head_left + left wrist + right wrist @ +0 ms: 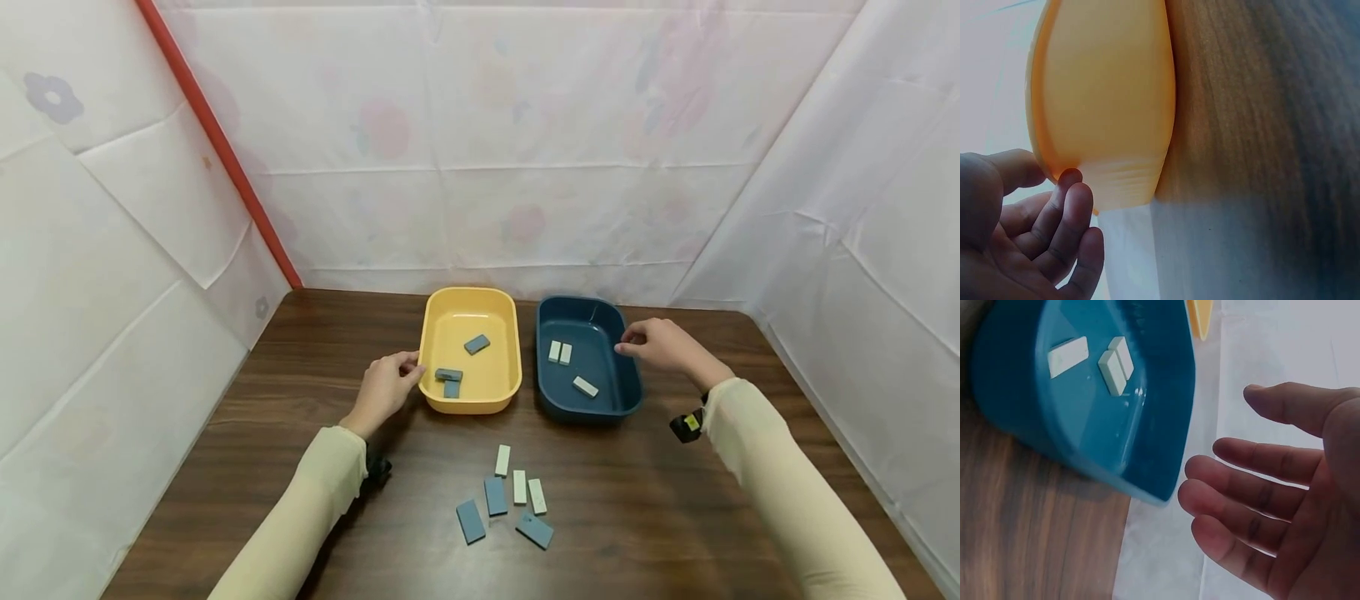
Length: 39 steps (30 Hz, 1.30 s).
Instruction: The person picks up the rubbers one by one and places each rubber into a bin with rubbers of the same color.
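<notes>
My left hand point(384, 389) is at the left side of the yellow tray point(513, 350). In the left wrist view the thumb goes over the rim and the curled fingers point(1077, 209) lie against the outer wall, pinching it. Two blue-grey blocks point(448, 375) overlap near the tray's front left, and another point(477, 343) lies farther back. My right hand point(666, 344) hovers at the right rim of the dark blue tray point(628, 392), its fingers point(1266, 494) loosely bent and apart from the thumb, holding nothing. Inside are two white blocks side by side point(1115, 367) and one more point(585, 387).
On the wooden table point(315, 517) in front of the trays lie three pale blocks point(519, 487) and three blue-grey blocks point(470, 522). White printed sheets point(480, 217) enclose the table at the back and sides. A red pole point(225, 154) slants along the left corner.
</notes>
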Motion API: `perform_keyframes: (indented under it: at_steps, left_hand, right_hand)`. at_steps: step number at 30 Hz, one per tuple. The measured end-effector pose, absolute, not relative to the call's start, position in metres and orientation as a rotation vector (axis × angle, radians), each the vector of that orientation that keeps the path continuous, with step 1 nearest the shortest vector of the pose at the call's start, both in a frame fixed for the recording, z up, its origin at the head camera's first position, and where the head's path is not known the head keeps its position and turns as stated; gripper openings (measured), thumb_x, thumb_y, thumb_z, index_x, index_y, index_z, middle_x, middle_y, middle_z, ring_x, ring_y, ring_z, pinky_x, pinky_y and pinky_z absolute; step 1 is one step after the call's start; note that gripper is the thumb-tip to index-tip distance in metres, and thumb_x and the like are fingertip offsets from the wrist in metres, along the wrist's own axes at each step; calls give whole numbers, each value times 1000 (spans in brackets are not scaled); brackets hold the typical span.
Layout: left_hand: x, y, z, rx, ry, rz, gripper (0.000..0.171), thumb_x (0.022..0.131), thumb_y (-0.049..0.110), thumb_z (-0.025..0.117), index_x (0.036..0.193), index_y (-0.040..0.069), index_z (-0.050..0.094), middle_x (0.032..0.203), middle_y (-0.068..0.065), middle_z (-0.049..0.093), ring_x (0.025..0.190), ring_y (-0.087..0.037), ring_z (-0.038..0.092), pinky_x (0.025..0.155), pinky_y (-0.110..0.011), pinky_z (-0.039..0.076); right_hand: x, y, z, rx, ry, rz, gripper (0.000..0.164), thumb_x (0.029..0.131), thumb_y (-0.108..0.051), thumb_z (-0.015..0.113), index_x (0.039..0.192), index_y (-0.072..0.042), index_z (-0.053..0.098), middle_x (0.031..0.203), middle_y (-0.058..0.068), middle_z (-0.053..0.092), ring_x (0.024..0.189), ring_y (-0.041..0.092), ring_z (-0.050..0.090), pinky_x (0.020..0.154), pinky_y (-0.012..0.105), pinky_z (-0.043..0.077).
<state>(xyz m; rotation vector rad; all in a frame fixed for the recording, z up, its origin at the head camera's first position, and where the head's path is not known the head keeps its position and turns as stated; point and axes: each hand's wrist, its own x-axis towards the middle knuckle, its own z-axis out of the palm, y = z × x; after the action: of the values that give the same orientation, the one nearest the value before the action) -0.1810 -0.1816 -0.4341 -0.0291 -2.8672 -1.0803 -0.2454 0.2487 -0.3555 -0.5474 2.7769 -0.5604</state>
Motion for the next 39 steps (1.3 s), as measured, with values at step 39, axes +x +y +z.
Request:
perform_keyframes:
  at_steps: [39]
  left_hand:
    - [-188, -180, -438, -31, -2840, -1061, 37, 96, 21, 62, 127, 1, 63, 97, -11, 73, 84, -22, 65, 75, -38, 52]
  right_hand:
    - [-220, 282, -411, -354, 2709, -815, 30, 98, -18, 56, 79, 2, 68, 61, 8, 57, 58, 15, 48, 58, 31, 41]
